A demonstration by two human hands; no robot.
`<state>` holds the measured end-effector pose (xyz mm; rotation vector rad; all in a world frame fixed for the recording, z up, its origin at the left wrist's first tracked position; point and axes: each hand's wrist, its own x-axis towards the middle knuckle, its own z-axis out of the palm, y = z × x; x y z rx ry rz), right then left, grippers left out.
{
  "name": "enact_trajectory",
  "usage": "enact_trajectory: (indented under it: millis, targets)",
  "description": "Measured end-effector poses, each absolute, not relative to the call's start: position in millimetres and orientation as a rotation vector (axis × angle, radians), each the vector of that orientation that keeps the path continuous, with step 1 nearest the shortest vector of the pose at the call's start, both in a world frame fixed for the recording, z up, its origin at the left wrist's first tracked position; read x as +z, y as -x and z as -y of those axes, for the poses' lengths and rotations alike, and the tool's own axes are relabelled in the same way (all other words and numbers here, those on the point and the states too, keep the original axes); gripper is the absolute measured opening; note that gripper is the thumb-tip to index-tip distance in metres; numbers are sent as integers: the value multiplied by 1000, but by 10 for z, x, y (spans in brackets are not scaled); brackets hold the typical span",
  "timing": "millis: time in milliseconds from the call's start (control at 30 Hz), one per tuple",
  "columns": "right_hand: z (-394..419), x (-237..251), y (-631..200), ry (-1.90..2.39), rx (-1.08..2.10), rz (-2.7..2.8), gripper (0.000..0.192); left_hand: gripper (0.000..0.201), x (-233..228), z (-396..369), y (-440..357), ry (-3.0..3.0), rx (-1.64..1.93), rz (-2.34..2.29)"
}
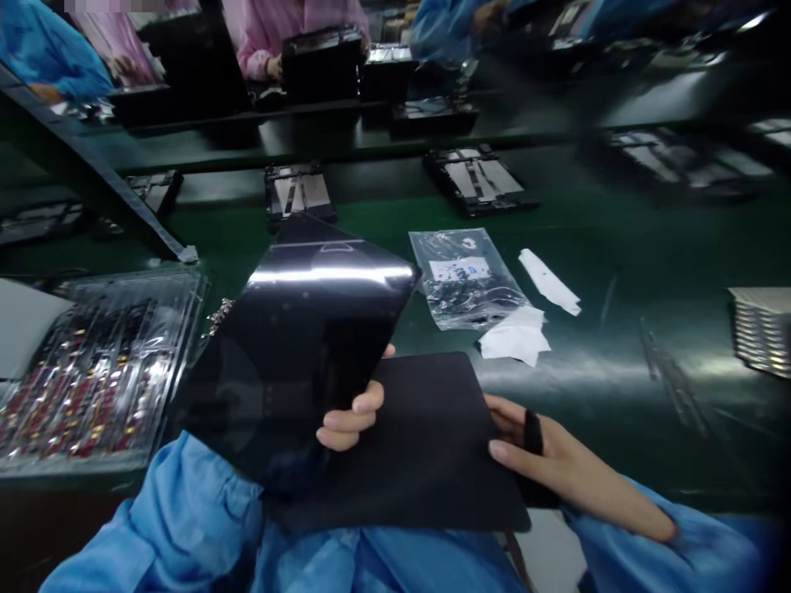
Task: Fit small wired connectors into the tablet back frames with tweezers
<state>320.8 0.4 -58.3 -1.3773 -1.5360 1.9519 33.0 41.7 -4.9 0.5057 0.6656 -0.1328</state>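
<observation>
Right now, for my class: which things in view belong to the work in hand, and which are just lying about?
In hand:
glossy black panel, held by the left hand
matte black sheet, touched at its edge by the right hand

Lying apart from the hands, perhaps supplies or litter:
clear plastic bag
white scraps
clear tray of small parts
thin tools, blurred

We are in a factory workshop, by the look of it: matching open-backed gadgets [475, 177] are spaced along a long green desk [599, 235] mid-frame, people in pink [302, 16] and blue smocks [49, 49] work side by side up top, and a clear tray [179, 284] at lower left holds rows of small parts [86, 395].
</observation>
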Motion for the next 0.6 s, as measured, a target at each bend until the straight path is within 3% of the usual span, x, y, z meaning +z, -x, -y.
enact_trajectory:
  millis: [433,600]
  targets:
    - [12,-581,-3232,1574,1926,1612,69,63,-145,-423,-297,-382,-9,-543]
    - [40,-549,-3190,1578,1927,1548,70,57,-112,-355,-349,-1024,90,-939]
